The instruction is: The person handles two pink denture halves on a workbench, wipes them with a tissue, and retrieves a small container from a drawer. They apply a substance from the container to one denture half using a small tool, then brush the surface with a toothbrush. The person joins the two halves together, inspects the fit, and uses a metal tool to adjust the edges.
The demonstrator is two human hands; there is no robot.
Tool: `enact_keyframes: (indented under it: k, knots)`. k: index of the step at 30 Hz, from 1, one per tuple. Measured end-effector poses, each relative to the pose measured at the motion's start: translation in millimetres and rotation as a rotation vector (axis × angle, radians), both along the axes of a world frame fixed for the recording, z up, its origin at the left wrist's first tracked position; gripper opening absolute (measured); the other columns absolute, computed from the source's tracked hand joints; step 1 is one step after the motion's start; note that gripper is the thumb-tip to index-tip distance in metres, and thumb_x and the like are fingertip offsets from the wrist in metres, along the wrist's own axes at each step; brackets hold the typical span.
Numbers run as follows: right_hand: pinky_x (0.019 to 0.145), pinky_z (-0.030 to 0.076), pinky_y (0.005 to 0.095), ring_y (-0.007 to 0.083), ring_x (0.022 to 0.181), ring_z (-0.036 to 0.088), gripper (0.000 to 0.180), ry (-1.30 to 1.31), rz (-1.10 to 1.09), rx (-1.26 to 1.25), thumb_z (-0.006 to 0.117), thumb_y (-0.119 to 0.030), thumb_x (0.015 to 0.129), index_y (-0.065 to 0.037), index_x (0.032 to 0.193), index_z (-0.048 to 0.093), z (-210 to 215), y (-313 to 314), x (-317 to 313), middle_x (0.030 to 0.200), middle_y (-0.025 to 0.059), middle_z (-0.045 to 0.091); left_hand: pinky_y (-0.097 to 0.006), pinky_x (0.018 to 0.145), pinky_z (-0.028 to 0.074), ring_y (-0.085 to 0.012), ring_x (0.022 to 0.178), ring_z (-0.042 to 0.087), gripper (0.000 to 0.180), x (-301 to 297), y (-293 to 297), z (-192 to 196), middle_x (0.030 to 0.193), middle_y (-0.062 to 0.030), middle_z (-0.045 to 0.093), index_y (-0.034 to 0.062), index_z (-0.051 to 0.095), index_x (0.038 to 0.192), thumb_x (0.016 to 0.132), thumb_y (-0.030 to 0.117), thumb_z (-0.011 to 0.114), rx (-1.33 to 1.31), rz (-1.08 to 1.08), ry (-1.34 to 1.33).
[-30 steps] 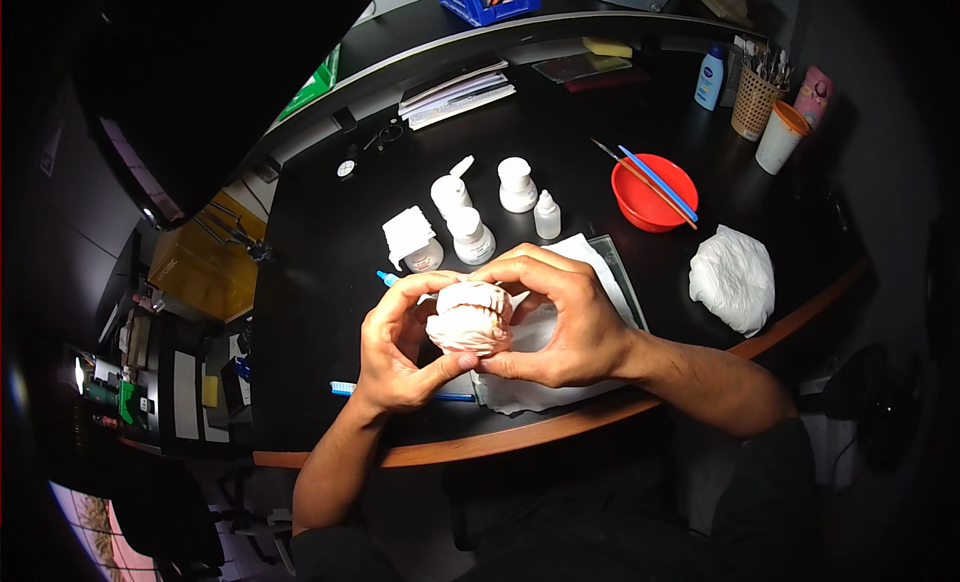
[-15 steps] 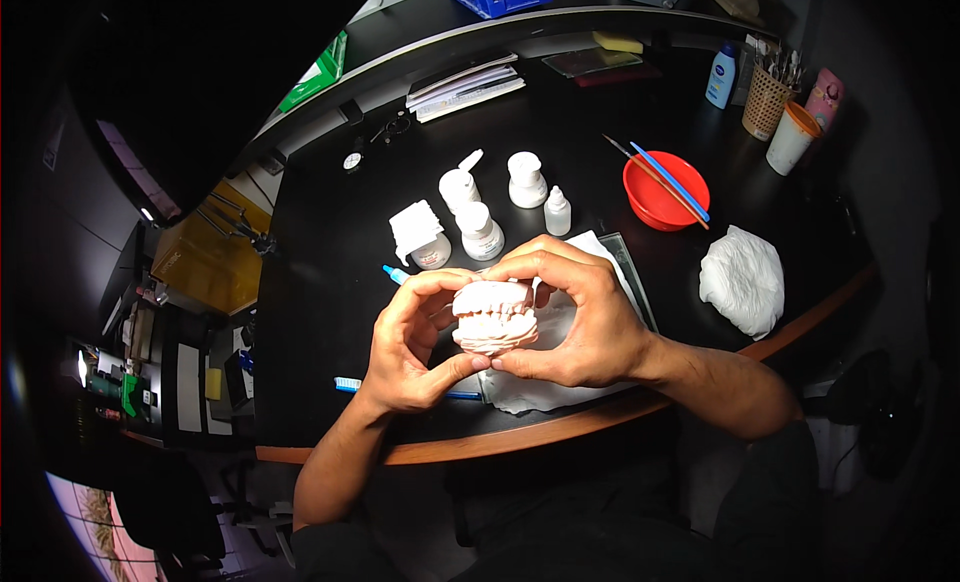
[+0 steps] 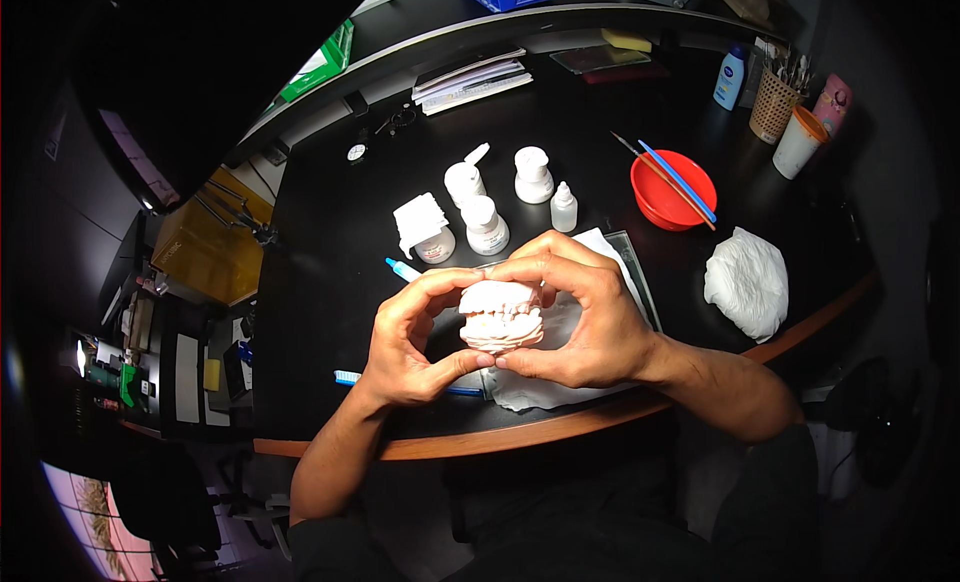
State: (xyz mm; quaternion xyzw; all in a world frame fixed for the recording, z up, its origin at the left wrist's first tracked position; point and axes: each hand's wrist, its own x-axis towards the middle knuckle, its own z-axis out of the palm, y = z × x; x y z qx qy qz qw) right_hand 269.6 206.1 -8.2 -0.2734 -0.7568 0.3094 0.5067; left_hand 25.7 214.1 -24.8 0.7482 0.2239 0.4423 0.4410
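Observation:
Between my two hands is a pale plaster dental model [image 3: 502, 317], its upper and lower halves set together with the teeth facing me. My left hand [image 3: 412, 332] grips it from the left, my right hand [image 3: 590, 307] from the right. Fingers of both hands curl over the top, and the thumbs press below the lower half. Under the hands lie white paper [image 3: 545, 390] and a glass slab [image 3: 638, 267]. A blue-tipped pen-like tool [image 3: 402, 269] lies behind my left hand. A blue-handled brush [image 3: 347, 378] is partly hidden beneath that hand.
Behind my hands stand several white bottles [image 3: 487, 227] and a small dropper bottle [image 3: 564, 209]. To the right, a red bowl [image 3: 655, 197] bears a brush and a blue tool; crumpled white tissue [image 3: 747, 285] lies nearer. A tool holder [image 3: 777, 107] and papers [image 3: 475, 84] stand farther back.
Both hands still hold the dental model in much the same pose. The whole view has shifted slightly, with the bottles and bowl appearing a little farther right.

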Motion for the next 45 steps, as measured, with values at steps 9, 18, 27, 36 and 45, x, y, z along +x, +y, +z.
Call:
enact_keyframes:
  k: [9, 18, 27, 36, 45]
  knots:
    - [0.075, 0.056, 0.0304, 0.0175, 0.091, 0.068, 0.056, 0.003, 0.013, 0.033, 0.091, -0.014, 0.065, -0.004, 0.117, 0.074, -0.7, 0.9, 0.7, 0.105, 0.0088, 0.066, -0.043, 0.113, 0.05, -0.0274, 0.127, 0.064, 0.072, -2.0, 0.9, 0.4, 0.133, -0.0188, 0.065, -0.0069, 0.059, 0.135, 0.072, 0.004, 0.094, 0.029, 0.006, 0.004]
    - [0.083, 0.053, 0.0353, 0.0247, 0.097, 0.064, 0.054, -0.023, -0.033, 0.155, 0.087, -0.011, 0.065, -0.004, 0.117, 0.075, -3.6, 0.1, -1.8, 0.105, 0.01, 0.066, -0.041, 0.113, 0.049, -0.0268, 0.125, 0.065, 0.068, -0.4, 2.3, -0.5, 0.13, -0.0205, 0.067, -0.0074, 0.06, 0.13, 0.073, 0.004, 0.094, 0.072, 0.007, 0.001]
    - [0.079, 0.053, 0.0339, 0.0228, 0.094, 0.063, 0.058, -0.116, -0.1, 0.332, 0.086, -0.009, 0.06, -0.004, 0.117, 0.076, -1.6, 1.7, -1.5, 0.108, 0.0111, 0.068, -0.038, 0.111, 0.051, -0.0254, 0.125, 0.066, 0.067, 1.3, 0.9, 0.9, 0.129, -0.0203, 0.069, -0.0052, 0.058, 0.131, 0.075, 0.004, 0.093, 0.094, 0.023, 0.034]
    - [0.079, 0.049, 0.035, 0.0231, 0.091, 0.056, 0.062, -0.08, -0.075, 0.298, 0.083, -0.014, 0.062, -0.005, 0.122, 0.074, -1.8, 0.9, -3.9, 0.103, 0.0093, 0.064, -0.04, 0.114, 0.049, -0.0257, 0.124, 0.067, 0.066, 2.4, -2.4, -0.3, 0.126, -0.0202, 0.069, -0.0064, 0.057, 0.13, 0.076, 0.006, 0.094, 0.068, 0.026, 0.029]
    - [0.078, 0.049, 0.0347, 0.0231, 0.09, 0.056, 0.061, -0.09, -0.072, 0.291, 0.083, -0.014, 0.061, -0.006, 0.121, 0.075, -3.7, 1.6, -1.6, 0.103, 0.0091, 0.064, -0.04, 0.113, 0.051, -0.0261, 0.124, 0.067, 0.069, 5.0, -2.1, -2.8, 0.127, -0.0209, 0.068, -0.0069, 0.056, 0.131, 0.076, 0.008, 0.095, 0.075, 0.01, 0.017]
